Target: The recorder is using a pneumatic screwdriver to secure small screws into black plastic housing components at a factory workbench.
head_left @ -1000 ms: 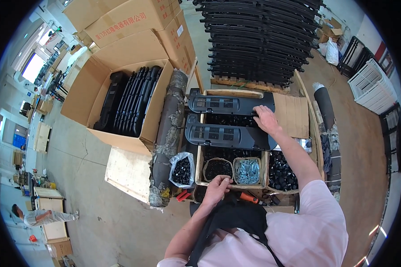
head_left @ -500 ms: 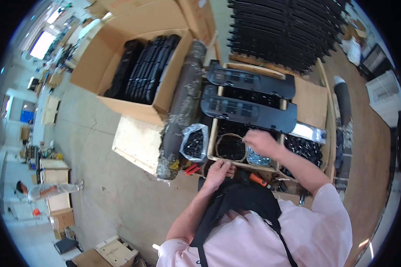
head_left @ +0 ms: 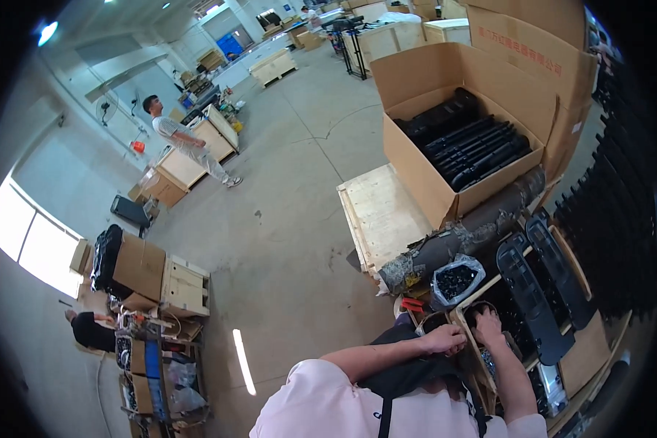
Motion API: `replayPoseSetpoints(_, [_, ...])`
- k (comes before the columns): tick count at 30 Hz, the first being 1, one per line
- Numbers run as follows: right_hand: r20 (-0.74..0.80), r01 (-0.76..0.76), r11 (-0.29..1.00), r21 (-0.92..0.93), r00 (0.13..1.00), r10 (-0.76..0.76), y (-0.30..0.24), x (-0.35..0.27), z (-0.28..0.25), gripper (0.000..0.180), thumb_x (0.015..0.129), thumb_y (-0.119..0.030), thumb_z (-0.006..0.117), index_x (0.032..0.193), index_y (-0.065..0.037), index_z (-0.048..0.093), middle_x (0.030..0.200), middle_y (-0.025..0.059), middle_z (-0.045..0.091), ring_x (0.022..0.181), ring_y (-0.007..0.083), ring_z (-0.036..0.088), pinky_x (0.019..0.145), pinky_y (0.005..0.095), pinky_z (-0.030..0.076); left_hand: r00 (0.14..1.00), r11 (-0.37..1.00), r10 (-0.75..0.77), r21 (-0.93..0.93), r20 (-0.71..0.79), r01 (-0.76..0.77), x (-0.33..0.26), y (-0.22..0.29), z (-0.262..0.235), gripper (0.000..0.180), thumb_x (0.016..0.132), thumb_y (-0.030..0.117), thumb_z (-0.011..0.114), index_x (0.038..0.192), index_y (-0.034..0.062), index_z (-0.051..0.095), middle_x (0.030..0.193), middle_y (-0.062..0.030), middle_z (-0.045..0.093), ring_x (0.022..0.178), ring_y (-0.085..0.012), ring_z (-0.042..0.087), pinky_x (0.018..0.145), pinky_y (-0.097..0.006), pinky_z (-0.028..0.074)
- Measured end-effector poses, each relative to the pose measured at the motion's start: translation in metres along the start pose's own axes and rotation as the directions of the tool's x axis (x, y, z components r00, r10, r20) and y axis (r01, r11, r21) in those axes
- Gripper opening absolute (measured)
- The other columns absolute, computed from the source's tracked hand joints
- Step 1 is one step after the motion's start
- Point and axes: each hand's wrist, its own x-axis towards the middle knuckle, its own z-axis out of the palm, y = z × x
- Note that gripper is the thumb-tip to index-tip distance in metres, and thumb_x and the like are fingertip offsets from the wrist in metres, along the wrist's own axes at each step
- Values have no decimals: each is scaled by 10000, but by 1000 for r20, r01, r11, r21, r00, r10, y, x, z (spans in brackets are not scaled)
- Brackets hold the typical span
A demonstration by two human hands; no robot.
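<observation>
I'm seeing the right hand (head_left: 488, 326) resting among dark parts (head_left: 471, 315), the left hand (head_left: 445, 339) apart, both grips unclear; a hasty lift could be spilling pieces onto screws (head_left: 487, 360) near the right wrist.

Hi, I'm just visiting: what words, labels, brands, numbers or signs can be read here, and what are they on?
Red printing, one line: on the carton behind the open box; legible in part, but I won't copy it out.
Small white label: on that carton stack's side; too small to read.
Black slotted covers: no writing I can make out.
</observation>
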Motion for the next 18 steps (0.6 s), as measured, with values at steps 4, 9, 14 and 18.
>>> replayPoseSetpoints(4, [160, -10, 1000, 13, 987, 8, 11, -6, -5, 496, 802, -260, 772, 1267, -144, 648, 1367, 229, 552, 1230, 449, 565, 1006, 522, 522, 1000, 1000, -21, 17, 3, 21, -1, 2, 2, 214, 1053, 235, 565, 1058, 37, 647, 871, -25, 639, 690, -95, 571, 612, -260, 512])
replayPoseSetpoints(9, [123, 24, 999, -33, 992, -20, 17, -9, 8, 503, 823, -266, 755, 1293, -138, 630, 1371, 226, 564, 1230, 463, 572, 1020, 528, 511, 999, 998, -51, -40, 15, 51, -1, 1, 8, 210, 1053, 233, 568, 1057, 38, 649, 845, -16, 622, 655, -95, 556, 597, -247, 495])
replayPoseSetpoints(14, [131, 85, 996, -2, 988, -84, 14, -8, -4, 457, 862, -232, 682, 1305, -139, 622, 1340, 233, 579, 1224, 459, 581, 1019, 512, 514, 997, 995, -72, 74, -12, 72, -3, -1, 11, 247, 1039, 274, 589, 1062, 35, 642, 864, -28, 652, 659, -106, 598, 595, -260, 519])
replayPoseSetpoints(18, [196, 84, 996, -10, 977, -80, 13, -6, -5, 446, 864, -208, 650, 1305, -145, 620, 1269, 227, 623, 1165, 441, 627, 999, 501, 523, 999, 997, -31, 72, -10, 32, -2, -11, 11, 234, 1008, 279, 606, 995, 48, 640, 874, -42, 677, 643, -126, 628, 576, -288, 547])
